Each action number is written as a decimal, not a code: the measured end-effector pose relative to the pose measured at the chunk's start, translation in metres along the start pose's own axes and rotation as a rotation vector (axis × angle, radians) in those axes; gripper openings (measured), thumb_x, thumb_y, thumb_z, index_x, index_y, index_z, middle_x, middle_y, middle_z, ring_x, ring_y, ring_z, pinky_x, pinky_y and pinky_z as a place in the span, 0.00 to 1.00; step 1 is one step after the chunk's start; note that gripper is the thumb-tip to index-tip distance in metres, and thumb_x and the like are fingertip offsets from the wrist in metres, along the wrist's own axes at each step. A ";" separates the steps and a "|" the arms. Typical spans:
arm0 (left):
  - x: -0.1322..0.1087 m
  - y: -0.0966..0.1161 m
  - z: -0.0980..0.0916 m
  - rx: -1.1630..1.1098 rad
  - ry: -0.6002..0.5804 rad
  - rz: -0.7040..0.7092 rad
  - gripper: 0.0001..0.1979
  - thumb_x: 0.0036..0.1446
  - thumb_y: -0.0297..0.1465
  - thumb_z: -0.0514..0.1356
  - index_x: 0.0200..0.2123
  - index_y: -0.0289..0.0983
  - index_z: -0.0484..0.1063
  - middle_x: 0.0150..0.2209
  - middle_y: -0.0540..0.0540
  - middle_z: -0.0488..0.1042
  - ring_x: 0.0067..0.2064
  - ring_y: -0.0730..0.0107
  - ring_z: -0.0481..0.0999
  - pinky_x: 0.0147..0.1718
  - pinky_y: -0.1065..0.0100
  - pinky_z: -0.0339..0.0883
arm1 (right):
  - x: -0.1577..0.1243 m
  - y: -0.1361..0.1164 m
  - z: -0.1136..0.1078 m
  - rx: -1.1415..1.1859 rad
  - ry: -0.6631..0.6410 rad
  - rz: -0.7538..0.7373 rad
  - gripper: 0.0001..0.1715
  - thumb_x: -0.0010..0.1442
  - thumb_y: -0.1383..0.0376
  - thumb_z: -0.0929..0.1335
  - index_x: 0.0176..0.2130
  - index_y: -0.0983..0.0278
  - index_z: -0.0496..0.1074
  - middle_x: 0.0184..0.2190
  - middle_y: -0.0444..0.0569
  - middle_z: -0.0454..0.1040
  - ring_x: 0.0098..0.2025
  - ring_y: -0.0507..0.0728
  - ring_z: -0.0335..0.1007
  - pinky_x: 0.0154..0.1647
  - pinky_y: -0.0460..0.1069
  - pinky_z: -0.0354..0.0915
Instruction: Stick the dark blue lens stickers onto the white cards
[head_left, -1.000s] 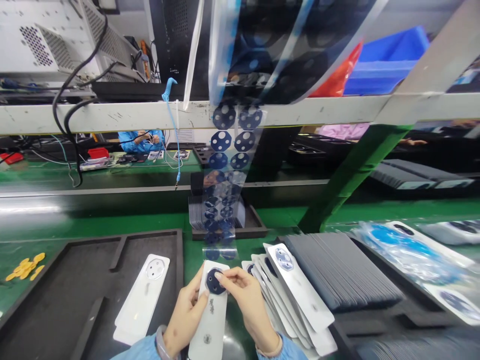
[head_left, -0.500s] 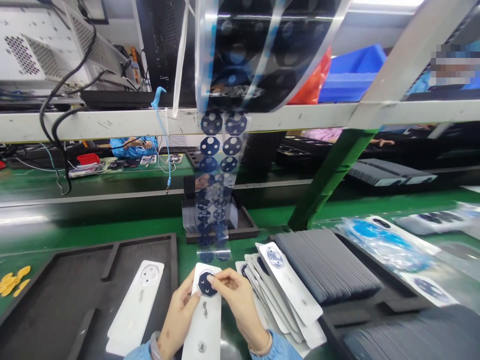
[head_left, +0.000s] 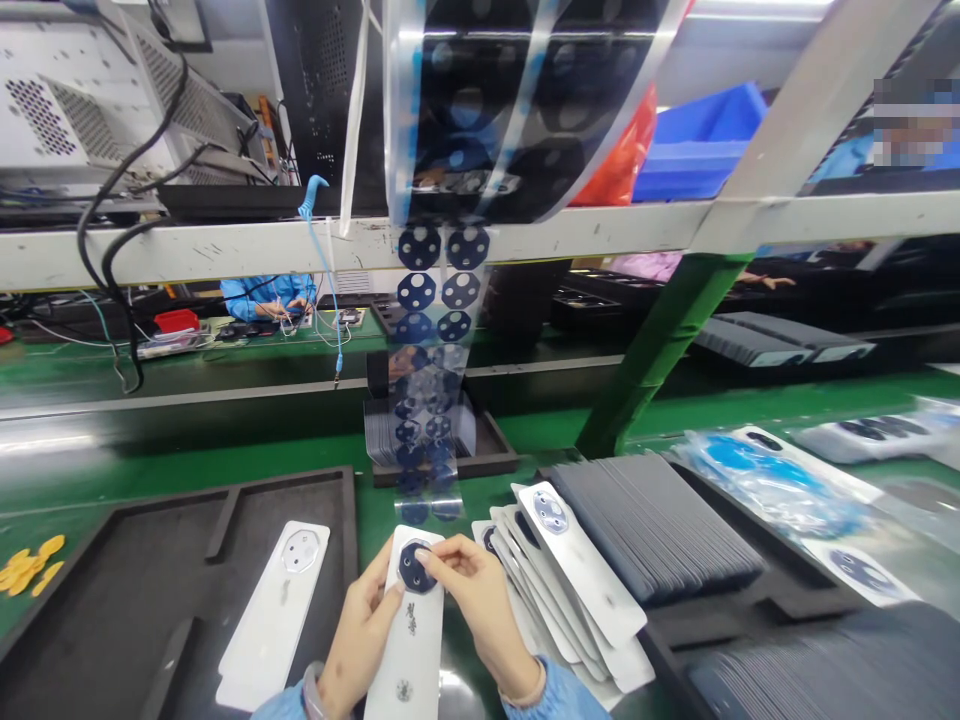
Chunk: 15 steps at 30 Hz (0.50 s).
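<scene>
White panel is near centre, btwn the black tray on the L & the fanned panels on the R, abt same spot as 0.5 s ago. L hand grips its L edge, thumb on its face. R hand has thumb & index fingertip close tog. at the R side of the dark octagon, at the panel's far end; can't tell if they pinch it or just press. Both hands' poses look unchanged vs 0.5 s ago. Far L, co-worker's hands are lower than 0.5 s ago. Writing: dark script chars run down the panel's middle, too small to read; 1 round mark sits nearer, also unreadable. 2 white panels in the L tray carry faint grey print, illegible.
</scene>
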<state>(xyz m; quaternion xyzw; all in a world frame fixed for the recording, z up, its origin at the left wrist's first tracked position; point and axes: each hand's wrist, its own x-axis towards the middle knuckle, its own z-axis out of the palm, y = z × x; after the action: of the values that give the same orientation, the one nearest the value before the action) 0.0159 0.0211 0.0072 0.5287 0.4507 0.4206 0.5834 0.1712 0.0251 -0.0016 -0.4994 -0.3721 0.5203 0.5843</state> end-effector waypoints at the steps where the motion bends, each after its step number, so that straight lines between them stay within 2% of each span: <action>1: 0.000 0.000 0.000 0.003 0.001 -0.002 0.31 0.57 0.41 0.61 0.61 0.36 0.65 0.60 0.40 0.69 0.62 0.51 0.66 0.60 0.56 0.61 | 0.000 -0.001 0.000 0.000 0.004 -0.004 0.21 0.43 0.51 0.79 0.26 0.66 0.76 0.24 0.48 0.76 0.27 0.54 0.69 0.31 0.48 0.65; 6: -0.001 0.000 0.000 0.032 0.001 0.013 0.30 0.57 0.42 0.60 0.61 0.37 0.65 0.61 0.40 0.67 0.62 0.51 0.66 0.61 0.56 0.60 | 0.000 0.000 0.001 0.014 0.018 0.000 0.22 0.42 0.51 0.79 0.25 0.66 0.76 0.23 0.47 0.75 0.27 0.54 0.69 0.31 0.48 0.65; 10: 0.000 0.000 -0.001 0.083 0.014 0.000 0.31 0.57 0.45 0.60 0.60 0.37 0.67 0.61 0.41 0.68 0.61 0.51 0.68 0.59 0.59 0.64 | 0.002 0.000 0.003 0.042 0.010 0.021 0.21 0.42 0.52 0.79 0.25 0.65 0.75 0.23 0.47 0.75 0.27 0.54 0.69 0.31 0.48 0.65; 15: 0.001 -0.005 -0.001 0.117 0.125 -0.045 0.33 0.48 0.50 0.65 0.54 0.39 0.72 0.54 0.43 0.75 0.54 0.48 0.75 0.48 0.62 0.74 | -0.003 -0.002 0.010 -0.034 0.056 -0.070 0.17 0.46 0.54 0.77 0.26 0.64 0.74 0.23 0.44 0.73 0.26 0.53 0.66 0.30 0.47 0.62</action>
<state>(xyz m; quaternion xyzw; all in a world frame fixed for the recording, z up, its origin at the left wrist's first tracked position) 0.0158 0.0221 0.0023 0.5243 0.5218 0.4125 0.5317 0.1612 0.0244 0.0031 -0.5103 -0.3813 0.4790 0.6039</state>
